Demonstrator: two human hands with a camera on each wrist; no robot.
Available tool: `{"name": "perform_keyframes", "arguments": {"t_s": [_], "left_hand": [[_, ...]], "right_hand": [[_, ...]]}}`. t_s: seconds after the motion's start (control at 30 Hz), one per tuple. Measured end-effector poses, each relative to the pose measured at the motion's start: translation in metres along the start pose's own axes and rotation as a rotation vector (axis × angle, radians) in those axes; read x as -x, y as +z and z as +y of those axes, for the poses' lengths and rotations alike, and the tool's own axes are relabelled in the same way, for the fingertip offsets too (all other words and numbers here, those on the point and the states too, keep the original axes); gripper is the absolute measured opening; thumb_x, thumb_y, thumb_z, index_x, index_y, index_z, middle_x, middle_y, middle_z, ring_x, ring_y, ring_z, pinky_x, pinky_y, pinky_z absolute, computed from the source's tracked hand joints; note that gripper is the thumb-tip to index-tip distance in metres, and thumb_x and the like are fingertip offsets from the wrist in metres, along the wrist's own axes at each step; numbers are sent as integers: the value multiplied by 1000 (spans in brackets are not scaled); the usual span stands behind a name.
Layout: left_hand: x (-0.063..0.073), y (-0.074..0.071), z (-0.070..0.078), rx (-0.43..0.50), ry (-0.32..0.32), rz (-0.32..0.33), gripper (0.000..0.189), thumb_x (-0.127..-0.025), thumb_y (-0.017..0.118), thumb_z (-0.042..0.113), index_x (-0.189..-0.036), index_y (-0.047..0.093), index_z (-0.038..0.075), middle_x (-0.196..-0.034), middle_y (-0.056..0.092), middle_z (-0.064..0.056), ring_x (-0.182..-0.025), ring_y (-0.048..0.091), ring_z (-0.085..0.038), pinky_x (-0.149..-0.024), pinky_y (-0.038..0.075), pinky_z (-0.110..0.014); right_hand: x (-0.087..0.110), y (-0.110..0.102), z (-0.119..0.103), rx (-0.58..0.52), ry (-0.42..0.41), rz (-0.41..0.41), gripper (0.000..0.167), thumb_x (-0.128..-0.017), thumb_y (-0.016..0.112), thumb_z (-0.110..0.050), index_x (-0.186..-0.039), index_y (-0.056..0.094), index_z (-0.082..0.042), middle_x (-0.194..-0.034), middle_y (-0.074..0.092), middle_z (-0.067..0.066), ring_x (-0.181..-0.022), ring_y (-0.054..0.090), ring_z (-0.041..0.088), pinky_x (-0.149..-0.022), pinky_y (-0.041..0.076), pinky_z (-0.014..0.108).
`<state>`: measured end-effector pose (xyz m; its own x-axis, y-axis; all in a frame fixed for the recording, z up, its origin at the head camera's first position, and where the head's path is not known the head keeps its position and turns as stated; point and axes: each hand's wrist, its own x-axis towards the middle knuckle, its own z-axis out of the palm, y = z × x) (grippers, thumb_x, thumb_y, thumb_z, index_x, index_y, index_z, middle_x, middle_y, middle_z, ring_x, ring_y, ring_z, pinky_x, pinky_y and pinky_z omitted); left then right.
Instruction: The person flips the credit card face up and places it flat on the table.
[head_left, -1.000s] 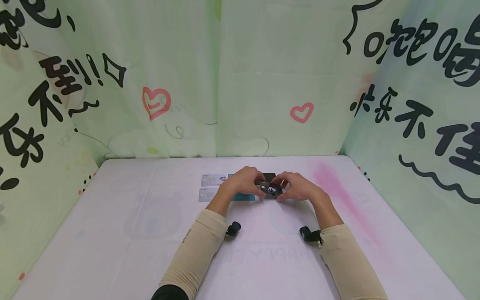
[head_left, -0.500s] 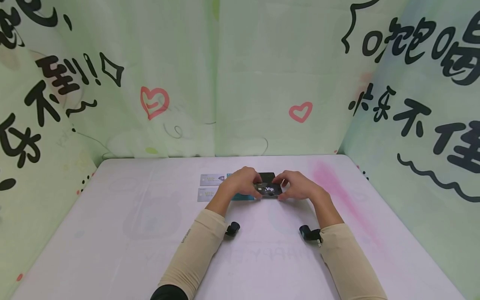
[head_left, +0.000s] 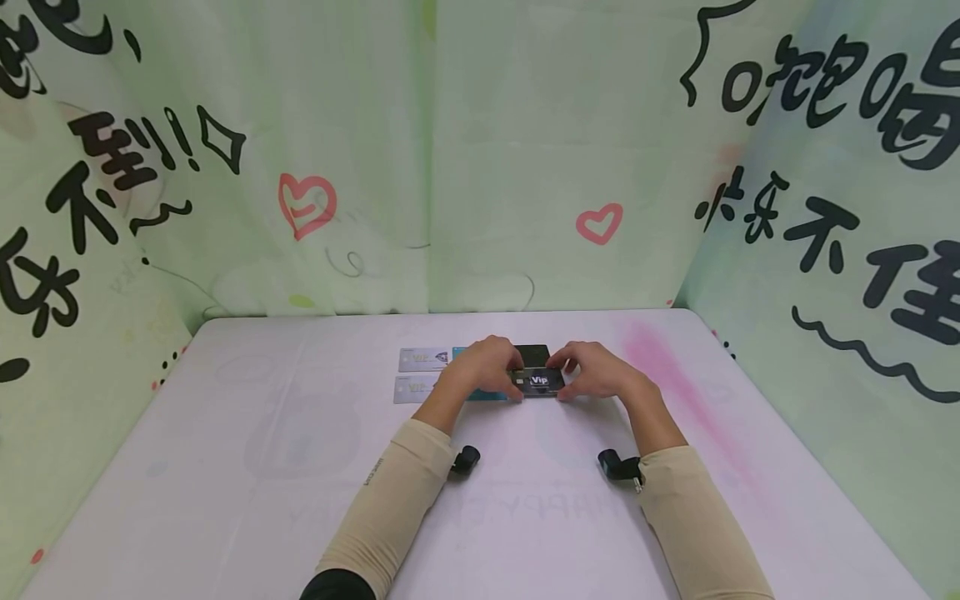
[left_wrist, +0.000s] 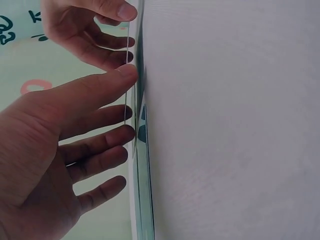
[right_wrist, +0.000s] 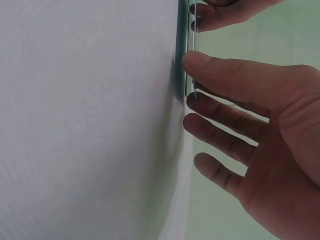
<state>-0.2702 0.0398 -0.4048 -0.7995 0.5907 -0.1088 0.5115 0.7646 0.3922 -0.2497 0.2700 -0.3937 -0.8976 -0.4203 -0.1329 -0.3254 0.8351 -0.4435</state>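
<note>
A black card [head_left: 538, 382] printed "Vip" is near the table's far side, just in front of another black card [head_left: 532, 353]. My left hand [head_left: 486, 367] pinches its left edge between thumb and fingers. From the other side my right hand [head_left: 597, 371] pinches the right edge. Edge-on, the held card shows as a thin line between the left hand [left_wrist: 75, 130] and the other hand's fingers in the left wrist view. It sits slightly off the surface there. The right wrist view has the right hand's thumb [right_wrist: 225, 72] against the card's end.
Two silvery VIP cards [head_left: 422, 359] lie in a column at the left. Teal cards [head_left: 487, 396] lie between them and the black ones, partly hidden by the left hand. The white table [head_left: 300, 467] ends at a green printed curtain [head_left: 510, 167].
A second ago the held black card was tilted and bowed; now it is level and squared with the black card behind it. Both hands have barely moved.
</note>
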Motion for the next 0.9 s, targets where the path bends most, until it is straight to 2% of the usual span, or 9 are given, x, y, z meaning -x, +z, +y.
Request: {"name": "perform_keyframes", "arguments": {"t_s": [0.53, 0.9], "left_hand": [[0, 2, 1, -25, -10, -1, 50, -82, 90, 35, -124, 75, 11, -105, 68, 1, -93, 61, -15, -89, 52, -33], [0, 3, 0, -45, 0, 12, 50, -82, 90, 36, -123, 76, 12, -107, 68, 0, -93, 60, -16, -90, 53, -33]], "right_hand": [[-1, 2, 0, -11, 26, -12, 54, -77, 91, -14, -126, 72, -4, -116, 71, 11, -108, 62, 30, -94, 51, 45], [-4, 3, 1, 5, -1, 0, 53, -76, 91, -13, -124, 72, -3, -111, 71, 11, -105, 63, 30, -92, 51, 44]]}}
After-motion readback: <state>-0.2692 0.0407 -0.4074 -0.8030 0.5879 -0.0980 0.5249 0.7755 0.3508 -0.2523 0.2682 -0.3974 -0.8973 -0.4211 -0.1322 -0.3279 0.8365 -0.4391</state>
